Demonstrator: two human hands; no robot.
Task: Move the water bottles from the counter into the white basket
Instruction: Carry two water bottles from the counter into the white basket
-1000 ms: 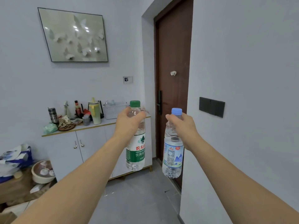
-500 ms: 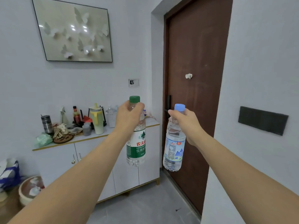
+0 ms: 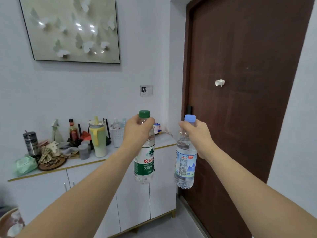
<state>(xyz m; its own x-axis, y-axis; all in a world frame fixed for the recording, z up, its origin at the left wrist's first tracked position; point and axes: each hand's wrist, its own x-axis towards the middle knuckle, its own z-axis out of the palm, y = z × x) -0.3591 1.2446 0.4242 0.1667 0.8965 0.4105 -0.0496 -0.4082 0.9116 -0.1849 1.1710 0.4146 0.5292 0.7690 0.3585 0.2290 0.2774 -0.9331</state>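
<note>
**Holding two bottles out toward the cabinet**

Standing before a white cabinet, a person stretches both arms forward, each hand carrying a water bottle by its neck. The left hand [image 3: 137,129] has its fingers curled round the neck of the green-capped bottle [image 3: 145,162], just under the cap, and the bottle hangs upright with its green and white label facing out. The right hand [image 3: 197,136] grips the blue-capped bottle [image 3: 186,162] the same way, thumb and fingers wrapped below the cap; that bottle also hangs upright, a little lower. The two bottles are side by side in the air, near each other but apart, in front of the cabinet doors.

Behind the left hand, on the counter [image 3: 164,140], stands the white basket [image 3: 117,136], partly hidden by the wrist; something clear shows above its rim, too blurred to name. Further left on the counter sit a yellow-green jug [image 3: 98,140], a dark sauce bottle [image 3: 72,130], a metal tumbler [image 3: 30,143] and a green packet [image 3: 25,164]. A brown door [image 3: 240,100] fills the right side, and a framed butterfly picture [image 3: 72,28] hangs on the wall.
</note>
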